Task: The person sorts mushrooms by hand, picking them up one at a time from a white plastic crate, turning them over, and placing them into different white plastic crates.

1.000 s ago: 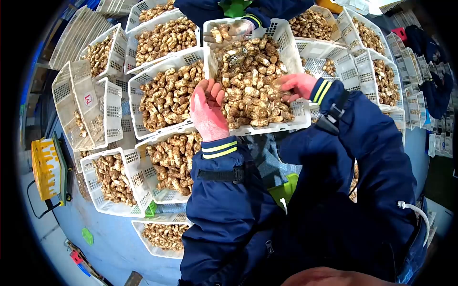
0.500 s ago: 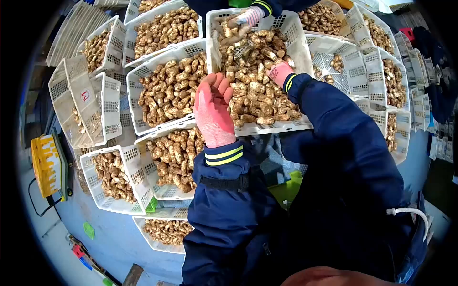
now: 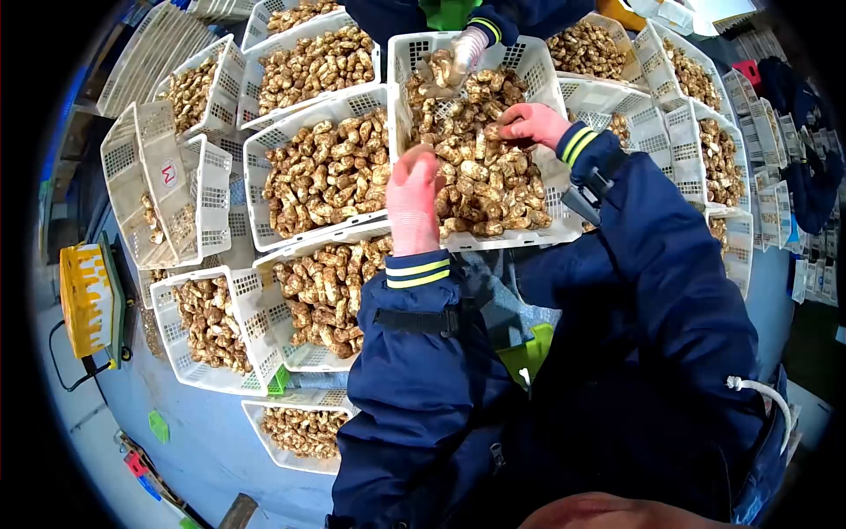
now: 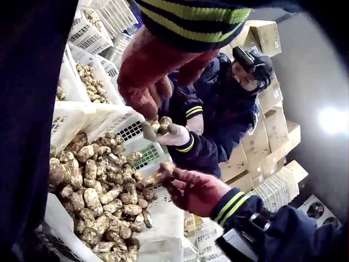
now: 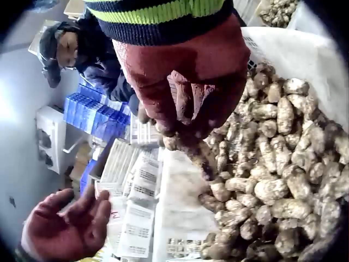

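Just left of the large white perforated plastic middle crate (image 3: 536,66): a fuller white perforated neighbour crate (image 3: 256,185). At the middle crate's near left corner, above the rim: the person's left hand (image 3: 414,198) in a pink coated glove, fingers loosely bent, grip to all appearance empty. Inside the middle crate: a heap of oblong, knobbly brown-and-cream pieces (image 3: 493,181). Over the middle crate's far end: another person's pale gloved hand (image 4: 174,135), cupping a few more. Over the middle crate's right half: the person's right hand (image 3: 533,125), also in pink, grip closed in a pinch on a single knobbly piece (image 4: 155,178) just above the heap. Right of the middle crate: a part-filled white mesh-walled crate (image 3: 650,141).

Step in hand, by the look of it: picking over the heap piece by piece. Called for next, probably: lifting the pinched piece clear of the heap, perhaps toward the waiting left palm.

Changed since half a second ago: from a left palm turned up, fingers raised, to fingers bent inward over the rim; from a right hand low in the heap to one drawn clearer.
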The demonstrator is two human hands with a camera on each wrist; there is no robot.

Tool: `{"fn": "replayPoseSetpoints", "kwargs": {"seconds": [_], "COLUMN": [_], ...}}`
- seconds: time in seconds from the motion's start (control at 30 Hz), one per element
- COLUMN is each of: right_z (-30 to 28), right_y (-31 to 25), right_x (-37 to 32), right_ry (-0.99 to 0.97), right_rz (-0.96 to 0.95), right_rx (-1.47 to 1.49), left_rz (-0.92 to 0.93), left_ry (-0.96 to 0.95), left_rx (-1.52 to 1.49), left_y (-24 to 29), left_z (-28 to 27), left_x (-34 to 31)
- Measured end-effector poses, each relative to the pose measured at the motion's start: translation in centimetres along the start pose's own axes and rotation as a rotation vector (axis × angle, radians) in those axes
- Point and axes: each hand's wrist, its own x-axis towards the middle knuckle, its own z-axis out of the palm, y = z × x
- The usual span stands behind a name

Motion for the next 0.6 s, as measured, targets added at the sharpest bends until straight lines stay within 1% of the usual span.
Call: {"fn": "replayPoseSetpoints", "kwargs": {"seconds": [0.03, 0.07, 0.13, 0.17, 0.2, 0.27, 0.3, 0.33, 0.4, 0.43, 0.5, 0.6], "right_z": [1.4, 1.8, 3.1, 4.7, 5.4, 6.5, 6.9, 6.9, 6.7, 6.7, 6.2, 6.1], "right_y": [-2.5, -2.9, -4.2, -5.5, -5.8, -6.3, -5.8, -6.0, -6.3, -6.4, -5.4, -5.0], "right_x": [-2.2, -2.8, -4.2, -5.5, -6.0, -6.4, -6.0, -6.4, -6.5, -6.6, -6.1, -5.8], "right_ry": [0.002, -0.077, -0.160, -0.119, -0.175, -0.147, -0.120, -0.043, 0.020, 0.056, 0.051, 0.042], "right_rz": [0.083, 0.064, 0.052, 0.020, -0.049, -0.147, -0.208, -0.193, -0.220, -0.201, -0.201, -0.190], "right_rx": [0.081, 0.171, 0.165, 0.110, 0.107, -0.063, 0.072, 0.061, 0.032, 0.057, 0.084, 0.060], "left_rz": [0.007, 0.073, -0.090, -0.149, -0.208, -0.294, -0.255, -0.216, -0.242, -0.243, -0.241, -0.215], "left_ry": [-0.080, -0.130, -0.310, -0.327, -0.341, -0.427, -0.387, -0.371, -0.312, -0.312, -0.276, -0.301], "left_rx": [0.064, 0.189, 0.129, 0.139, 0.149, 0.047, 0.068, -0.025, -0.103, -0.099, -0.094, -0.136], "left_y": [-0.8, -1.3, -1.8, -1.7, -1.6, -1.6, -1.6, -1.5, -0.9, -0.5, -0.1, -0.4], "left_z": [0.1, 0.2, 0.5, 0.9, 1.2, 1.0, 0.7, 0.3, 0.3, 0.3, 0.5, 0.2], "left_x": [0.0, 0.1, 0.0, -0.5, -0.9, -0.8, -0.8, -0.6, -0.9, -1.0, -1.3, -1.2]}}
